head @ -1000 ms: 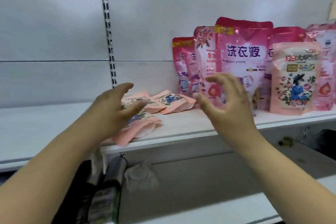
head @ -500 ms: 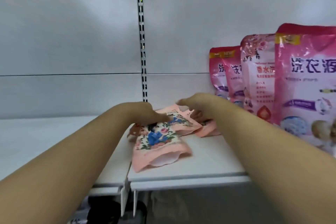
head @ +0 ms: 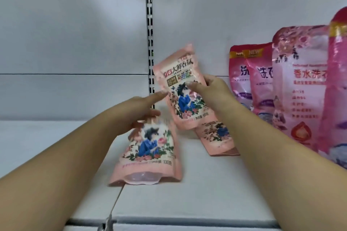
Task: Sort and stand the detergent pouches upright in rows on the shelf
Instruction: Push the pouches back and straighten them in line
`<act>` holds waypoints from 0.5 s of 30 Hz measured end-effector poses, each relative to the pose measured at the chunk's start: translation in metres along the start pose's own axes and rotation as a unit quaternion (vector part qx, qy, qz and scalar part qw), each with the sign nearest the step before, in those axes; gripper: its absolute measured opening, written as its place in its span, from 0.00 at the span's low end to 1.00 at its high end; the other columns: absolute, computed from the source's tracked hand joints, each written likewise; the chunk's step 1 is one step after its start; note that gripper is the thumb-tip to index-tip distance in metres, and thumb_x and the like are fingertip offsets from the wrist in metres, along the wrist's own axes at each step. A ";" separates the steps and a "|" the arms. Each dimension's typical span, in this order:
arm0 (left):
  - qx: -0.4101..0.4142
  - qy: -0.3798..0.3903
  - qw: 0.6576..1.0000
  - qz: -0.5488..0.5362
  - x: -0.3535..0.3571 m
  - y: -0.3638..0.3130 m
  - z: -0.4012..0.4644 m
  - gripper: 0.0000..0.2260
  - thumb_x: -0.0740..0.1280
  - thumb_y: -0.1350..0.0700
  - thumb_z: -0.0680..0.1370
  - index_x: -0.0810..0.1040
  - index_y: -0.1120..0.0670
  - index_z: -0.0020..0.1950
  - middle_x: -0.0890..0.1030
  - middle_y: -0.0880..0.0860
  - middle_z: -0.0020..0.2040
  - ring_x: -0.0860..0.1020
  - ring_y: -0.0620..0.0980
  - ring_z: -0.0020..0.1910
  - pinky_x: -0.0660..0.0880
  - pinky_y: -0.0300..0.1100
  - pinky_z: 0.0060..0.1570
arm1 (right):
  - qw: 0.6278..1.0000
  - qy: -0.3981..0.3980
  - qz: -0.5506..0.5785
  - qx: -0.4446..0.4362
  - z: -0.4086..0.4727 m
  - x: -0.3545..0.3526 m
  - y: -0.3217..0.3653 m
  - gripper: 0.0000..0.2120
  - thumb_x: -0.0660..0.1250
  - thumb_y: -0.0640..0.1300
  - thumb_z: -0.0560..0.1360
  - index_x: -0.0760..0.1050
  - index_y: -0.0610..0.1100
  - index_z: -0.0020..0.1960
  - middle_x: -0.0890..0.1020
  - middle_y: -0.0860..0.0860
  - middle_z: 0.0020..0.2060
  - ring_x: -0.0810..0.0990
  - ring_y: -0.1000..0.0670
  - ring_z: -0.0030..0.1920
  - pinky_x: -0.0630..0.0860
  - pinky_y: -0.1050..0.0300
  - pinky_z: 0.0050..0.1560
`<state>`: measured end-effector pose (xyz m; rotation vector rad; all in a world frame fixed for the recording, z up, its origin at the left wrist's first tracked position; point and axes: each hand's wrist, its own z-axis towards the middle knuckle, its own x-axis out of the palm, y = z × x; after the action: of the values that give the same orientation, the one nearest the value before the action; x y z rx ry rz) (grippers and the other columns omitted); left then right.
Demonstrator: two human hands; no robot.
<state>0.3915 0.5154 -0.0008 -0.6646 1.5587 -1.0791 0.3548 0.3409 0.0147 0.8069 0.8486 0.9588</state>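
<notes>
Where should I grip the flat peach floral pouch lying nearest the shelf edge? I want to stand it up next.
Probably by its top end. The peach floral pouch lying flat has its clear bottom gusset facing the white shelf edge and its top pointing back, where the left hand rests. Come from above and behind, pinch the flat sealed top, and swing it upright onto the gusset.

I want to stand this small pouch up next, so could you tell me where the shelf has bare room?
Bare shelf runs left of the slotted upright, and along the front edge between the forearms. It is crowded right: large pink pouches stand there, with one flat small pouch beside them and another under the left hand.
</notes>
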 end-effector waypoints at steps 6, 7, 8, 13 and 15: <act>0.108 0.003 0.980 -0.167 0.020 -0.017 -0.002 0.10 0.68 0.51 0.73 0.78 0.55 0.50 0.84 0.53 0.44 0.82 0.49 0.41 0.79 0.43 0.42 | 0.993 -0.033 0.108 -0.034 -0.002 0.005 0.014 0.06 0.68 0.47 0.74 0.77 0.45 0.40 0.80 0.49 0.34 0.78 0.51 0.35 0.74 0.61 0.37; 0.120 -0.003 0.974 -0.191 0.020 -0.022 -0.001 0.07 0.69 0.56 0.73 0.78 0.56 0.49 0.84 0.53 0.44 0.82 0.49 0.40 0.80 0.44 0.42 | 0.993 -0.041 0.109 -0.017 -0.001 0.005 0.015 0.12 0.67 0.51 0.74 0.78 0.42 0.44 0.82 0.46 0.40 0.80 0.48 0.40 0.74 0.59 0.41; 0.128 -0.011 0.971 -0.203 0.019 -0.027 0.002 0.07 0.69 0.59 0.72 0.78 0.57 0.49 0.84 0.54 0.44 0.82 0.50 0.41 0.80 0.45 0.43 | 0.993 -0.051 0.102 0.004 0.001 0.004 0.015 0.19 0.65 0.56 0.73 0.78 0.40 0.49 0.82 0.44 0.47 0.80 0.45 0.48 0.74 0.57 0.48; 0.132 -0.038 0.951 -0.277 0.013 -0.034 0.026 0.07 0.69 0.64 0.73 0.78 0.59 0.50 0.84 0.54 0.43 0.83 0.50 0.40 0.81 0.43 0.40 | 0.977 -0.095 0.135 0.137 0.009 -0.011 0.012 0.27 0.50 0.62 0.78 0.76 0.41 0.52 0.79 0.44 0.54 0.77 0.47 0.55 0.73 0.52 0.56; 0.107 -0.029 0.959 -0.259 0.018 -0.021 0.037 0.08 0.68 0.64 0.73 0.77 0.59 0.51 0.83 0.57 0.47 0.82 0.54 0.45 0.80 0.46 0.42 | 0.978 -0.084 0.055 0.180 0.007 -0.018 0.007 0.20 0.57 0.56 0.78 0.75 0.39 0.53 0.78 0.44 0.58 0.75 0.48 0.53 0.71 0.50 0.60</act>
<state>0.4199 0.4800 0.0093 -0.9745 1.2172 -1.5748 0.3522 0.3256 0.0280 1.2402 0.8490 0.8282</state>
